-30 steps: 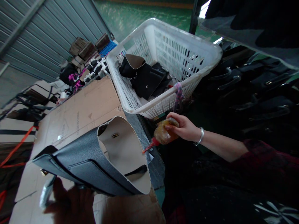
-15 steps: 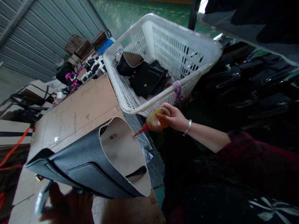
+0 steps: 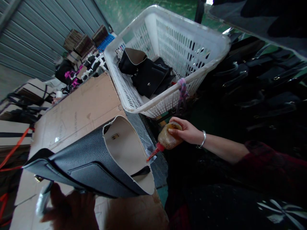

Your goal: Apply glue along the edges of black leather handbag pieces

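A dark pebbled-leather handbag (image 3: 91, 150) lies tilted on cardboard, its unfinished open end facing right and showing a pale lining (image 3: 120, 140). Below it at the lower left, my left hand (image 3: 72, 207) grips the bag from its near side, close to a plastic-wrapped handle (image 3: 43, 201); part of the fingers is dark and hidden. My right hand (image 3: 187, 131) is closed around a glue bottle (image 3: 169, 137) with a red nozzle and amber contents. The bottle points down and left, its nozzle tip at the right rim of the bag's opening.
Beyond the bag stands a white plastic basket (image 3: 184, 35) holding black bag pieces (image 3: 148, 76). Flattened cardboard (image 3: 81, 105) covers the work surface. Many dark bags (image 3: 271, 80) are piled at the right. Stacked pieces (image 3: 76, 41) lie by the corrugated wall at the back left.
My right hand has moved the glue bottle down and right, so its nozzle has slid along the bag's rim toward me. My left hand and the bag stay nearly in place.
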`<state>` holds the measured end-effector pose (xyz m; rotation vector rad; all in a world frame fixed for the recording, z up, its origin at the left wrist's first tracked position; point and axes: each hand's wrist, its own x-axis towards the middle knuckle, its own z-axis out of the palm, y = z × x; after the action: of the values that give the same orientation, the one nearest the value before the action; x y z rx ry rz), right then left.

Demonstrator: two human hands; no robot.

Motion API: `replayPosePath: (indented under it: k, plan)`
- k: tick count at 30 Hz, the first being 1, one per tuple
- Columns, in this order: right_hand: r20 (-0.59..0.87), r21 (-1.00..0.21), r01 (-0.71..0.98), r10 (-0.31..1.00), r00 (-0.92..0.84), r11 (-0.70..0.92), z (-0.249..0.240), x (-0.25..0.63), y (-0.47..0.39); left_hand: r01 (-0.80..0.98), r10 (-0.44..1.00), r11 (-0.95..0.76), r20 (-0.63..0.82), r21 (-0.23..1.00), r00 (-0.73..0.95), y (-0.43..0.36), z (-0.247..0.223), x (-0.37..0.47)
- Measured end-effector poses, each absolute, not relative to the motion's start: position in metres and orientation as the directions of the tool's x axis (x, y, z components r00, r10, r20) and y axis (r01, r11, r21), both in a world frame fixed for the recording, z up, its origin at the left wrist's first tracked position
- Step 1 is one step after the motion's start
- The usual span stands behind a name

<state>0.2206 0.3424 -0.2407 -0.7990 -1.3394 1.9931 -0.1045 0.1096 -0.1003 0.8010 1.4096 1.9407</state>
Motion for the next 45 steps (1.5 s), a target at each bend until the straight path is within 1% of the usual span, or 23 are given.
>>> replayPosePath:
  k: [1, 3, 5, 6, 7, 8, 10, 12, 15, 18, 22, 25, 27, 30, 32, 34, 36, 38, 41, 45]
  plan:
    - [-0.154, -0.939, -0.138, 0.745, -0.649, -0.314, -0.241, 0.223, 0.339, -0.098, 0.760, -0.200, 0.091, 0.975, -0.644, 0.108, -0.100, -0.106]
    - [-0.161, -0.940, -0.123, 0.731, -0.663, -0.319, -0.242, 0.226, 0.333, -0.032, 0.780, -0.157, 0.104, 0.987, -0.617, 0.107, -0.101, -0.109]
    - [-0.160, -0.947, -0.111, 0.739, -0.655, -0.303, -0.244, 0.228, 0.329, 0.020, 0.800, -0.228, 0.199, 0.973, -0.566, 0.109, -0.102, -0.110]
    - [-0.155, -0.952, -0.109, 0.756, -0.636, -0.287, -0.245, 0.229, 0.329, 0.031, 0.799, -0.252, 0.226, 0.967, -0.558, 0.110, -0.103, -0.111]
    - [-0.147, -0.958, -0.111, 0.782, -0.605, -0.266, -0.246, 0.230, 0.329, 0.037, 0.777, -0.262, 0.233, 0.964, -0.584, 0.110, -0.104, -0.111]
    - [-0.137, -0.963, -0.116, 0.813, -0.566, -0.243, -0.246, 0.230, 0.330, 0.042, 0.732, -0.250, 0.217, 0.967, -0.646, 0.110, -0.105, -0.112]
    - [-0.112, -0.971, -0.133, 0.870, -0.481, -0.198, -0.246, 0.229, 0.334, 0.025, 0.641, -0.175, 0.133, 0.984, -0.756, 0.107, -0.106, -0.114]
    - [-0.089, -0.974, -0.152, 0.896, -0.436, -0.170, -0.245, 0.228, 0.336, -0.013, 0.622, -0.130, 0.072, 0.991, -0.780, 0.102, -0.105, -0.114]
    - [-0.079, -0.971, -0.167, 0.894, -0.440, -0.169, -0.244, 0.224, 0.336, -0.028, 0.714, -0.071, 0.031, 0.997, -0.699, 0.097, -0.101, -0.109]
    - [-0.118, -0.962, -0.162, 0.872, -0.475, -0.218, -0.246, 0.223, 0.329, 0.007, 0.726, -0.046, 0.038, 0.999, -0.687, 0.098, -0.097, -0.100]
    - [-0.187, -0.936, -0.143, 0.800, -0.570, -0.321, -0.247, 0.228, 0.320, -0.012, 0.732, -0.074, 0.046, 0.997, -0.680, 0.103, -0.096, -0.095]
    - [-0.212, -0.925, -0.148, 0.800, -0.561, -0.349, -0.246, 0.231, 0.316, -0.029, 0.765, -0.137, 0.087, 0.990, -0.638, 0.106, -0.097, -0.095]
    - [-0.203, -0.932, -0.153, 0.823, -0.530, -0.328, -0.243, 0.232, 0.314, -0.008, 0.830, -0.170, 0.139, 0.985, -0.539, 0.110, -0.096, -0.095]
    - [-0.147, -0.960, -0.127, 0.836, -0.529, -0.249, -0.237, 0.234, 0.311, 0.032, 0.884, -0.198, 0.192, 0.980, -0.427, 0.115, -0.094, -0.098]
    - [-0.102, -0.978, -0.101, 0.845, -0.524, -0.181, -0.232, 0.237, 0.308, 0.004, 0.902, -0.195, 0.181, 0.981, -0.391, 0.115, -0.095, -0.103]
    - [-0.073, -0.989, -0.077, 0.862, -0.502, -0.129, -0.228, 0.241, 0.307, -0.076, 0.891, -0.219, 0.167, 0.973, -0.422, 0.114, -0.098, -0.109]
    - [-0.061, -0.993, -0.057, 0.864, -0.499, -0.103, -0.225, 0.247, 0.306, -0.116, 0.815, -0.225, 0.122, 0.967, -0.566, 0.111, -0.100, -0.108]
    - [-0.047, -0.996, -0.038, 0.853, -0.520, -0.078, -0.223, 0.251, 0.305, -0.077, 0.766, -0.204, 0.110, 0.976, -0.633, 0.111, -0.099, -0.101]
    - [-0.027, -0.999, -0.023, 0.846, -0.533, -0.047, -0.221, 0.256, 0.303, 0.023, 0.767, -0.124, 0.111, 0.992, -0.632, 0.113, -0.094, -0.083]
    - [0.006, -1.000, -0.017, 0.875, -0.484, -0.003, -0.217, 0.257, 0.301, -0.006, 0.707, -0.131, 0.089, 0.991, -0.702, 0.117, -0.090, -0.074]
